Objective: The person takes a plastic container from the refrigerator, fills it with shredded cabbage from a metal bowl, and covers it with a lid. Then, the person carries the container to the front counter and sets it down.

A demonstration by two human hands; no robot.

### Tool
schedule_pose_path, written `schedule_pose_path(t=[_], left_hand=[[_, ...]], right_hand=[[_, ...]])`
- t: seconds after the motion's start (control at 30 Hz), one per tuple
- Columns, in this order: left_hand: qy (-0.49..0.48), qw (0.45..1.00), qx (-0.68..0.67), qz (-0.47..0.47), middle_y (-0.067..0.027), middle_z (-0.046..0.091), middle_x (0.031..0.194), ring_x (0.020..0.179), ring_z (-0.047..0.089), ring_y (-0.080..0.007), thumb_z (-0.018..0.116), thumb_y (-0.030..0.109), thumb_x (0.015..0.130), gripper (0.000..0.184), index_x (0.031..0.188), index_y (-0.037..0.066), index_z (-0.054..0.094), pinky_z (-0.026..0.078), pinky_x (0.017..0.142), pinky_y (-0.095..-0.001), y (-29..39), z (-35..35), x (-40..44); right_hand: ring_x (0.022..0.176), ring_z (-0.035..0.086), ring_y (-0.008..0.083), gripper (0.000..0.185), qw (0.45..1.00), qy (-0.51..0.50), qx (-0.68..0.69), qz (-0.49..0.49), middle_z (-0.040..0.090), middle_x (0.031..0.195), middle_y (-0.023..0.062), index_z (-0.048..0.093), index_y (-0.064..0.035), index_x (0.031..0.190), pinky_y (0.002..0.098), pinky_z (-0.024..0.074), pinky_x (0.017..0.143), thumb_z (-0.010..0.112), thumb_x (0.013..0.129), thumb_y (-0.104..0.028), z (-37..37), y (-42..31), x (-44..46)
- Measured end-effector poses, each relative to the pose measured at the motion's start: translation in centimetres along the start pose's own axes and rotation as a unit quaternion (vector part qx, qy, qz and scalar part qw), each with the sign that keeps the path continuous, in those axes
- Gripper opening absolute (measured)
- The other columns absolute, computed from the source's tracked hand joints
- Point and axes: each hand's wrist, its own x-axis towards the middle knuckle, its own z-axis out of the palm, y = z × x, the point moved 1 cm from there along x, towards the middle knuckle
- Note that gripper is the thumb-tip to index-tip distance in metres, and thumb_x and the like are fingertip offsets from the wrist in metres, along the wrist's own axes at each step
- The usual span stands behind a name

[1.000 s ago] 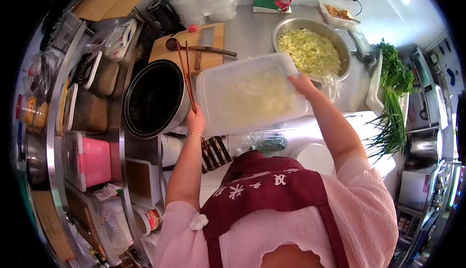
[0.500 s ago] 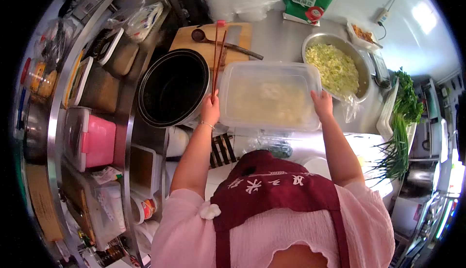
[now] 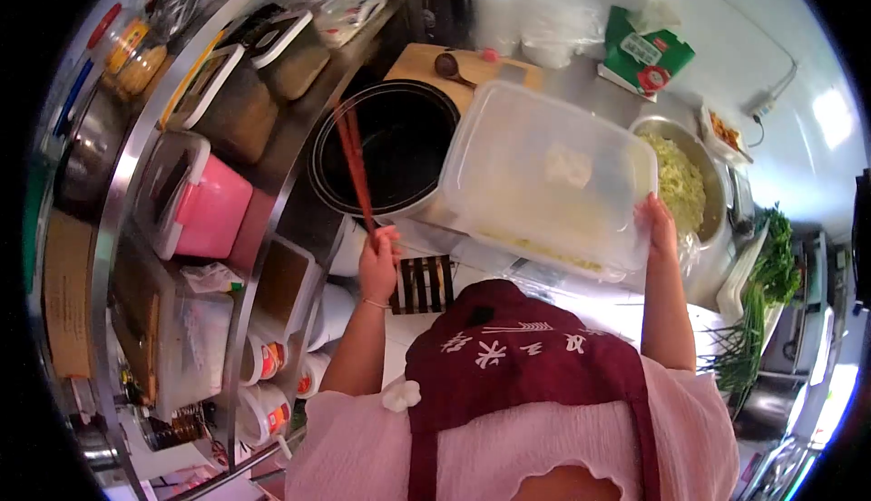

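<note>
My left hand (image 3: 379, 263) is closed round a pair of long reddish-brown chopsticks (image 3: 357, 167), which point up across the near left rim of a large black pot (image 3: 390, 147). My right hand (image 3: 660, 222) grips the right edge of a wide translucent plastic container (image 3: 544, 175). Something pale yellow shows dimly through it. The container sits askew beside the pot and partly covers a metal bowl of chopped pale green vegetable (image 3: 676, 179). Whether it still rests on the counter, I cannot tell.
Behind the pot, a wooden board (image 3: 419, 64) carries a dark ladle (image 3: 448, 68). A green bag (image 3: 646, 52) stands at the back. Leafy greens (image 3: 771, 247) lie at the right. On the left, metal shelves hold a pink box (image 3: 213, 215) and several tubs.
My left hand has come off the container and moved towards me and left, tilting the chopsticks over the pot. The container has turned askew in my right hand. The camera view has shifted.
</note>
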Motion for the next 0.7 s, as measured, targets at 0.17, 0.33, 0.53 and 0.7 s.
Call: schedule_pose_path(t=[0.17, 0.33, 0.53, 0.7], left_hand=[[0.126, 0.99, -0.054, 0.017, -0.0007, 0.058, 0.082, 0.058, 0.04, -0.0038, 0.038, 0.026, 0.097, 0.028, 0.106, 0.004, 0.052, 0.034, 0.051, -0.0193, -3.1, -6.3, -0.1], [0.177, 0.981, -0.076, -0.004, -0.0004, 0.057, 0.08, 0.055, 0.037, -0.0033, 0.038, 0.024, 0.097, 0.027, 0.105, 0.003, 0.052, 0.032, 0.051, -0.0193, -3.3, -8.5, -1.1], [0.176, 0.984, -0.026, -0.009, -0.0006, 0.056, 0.078, 0.059, 0.041, -0.0052, 0.038, 0.026, 0.097, 0.029, 0.104, 0.002, 0.052, 0.035, 0.056, -0.0213, -5.5, -10.8, -3.7], [0.177, 0.982, -0.028, -0.056, -0.0031, 0.056, 0.079, 0.076, 0.05, -0.0107, 0.039, 0.028, 0.097, 0.031, 0.102, 0.0, 0.052, 0.04, 0.073, -0.0244, -6.2, -12.2, -4.4]], right_hand=[[0.071, 0.057, 0.0155, 0.025, 0.998, -0.06, 0.031, -0.015, 0.059, 0.079, 0.0057, 0.056, -0.0058, 0.088, 0.0287, 0.0459, 0.063, 0.056, 0.089, -0.03, 11.6, 1.4, 0.6], [0.077, 0.06, 0.0232, 0.027, 0.983, -0.144, 0.096, 0.058, 0.062, 0.088, 0.0138, 0.052, 0.0019, 0.095, 0.0358, 0.0477, 0.072, 0.052, 0.091, -0.025, 24.5, 5.8, 2.6], [0.076, 0.063, 0.0255, 0.03, 0.977, -0.175, 0.107, 0.065, 0.062, 0.086, 0.0192, 0.047, 0.0066, 0.098, 0.0348, 0.0535, 0.068, 0.053, 0.091, -0.022, 33.9, 10.5, 3.9], [0.066, 0.063, 0.0241, 0.026, 0.988, -0.134, 0.042, 0.065, 0.063, 0.079, 0.0173, 0.051, 0.0054, 0.088, 0.0326, 0.0532, 0.061, 0.054, 0.089, -0.02, 35.3, 11.6, 4.0]])
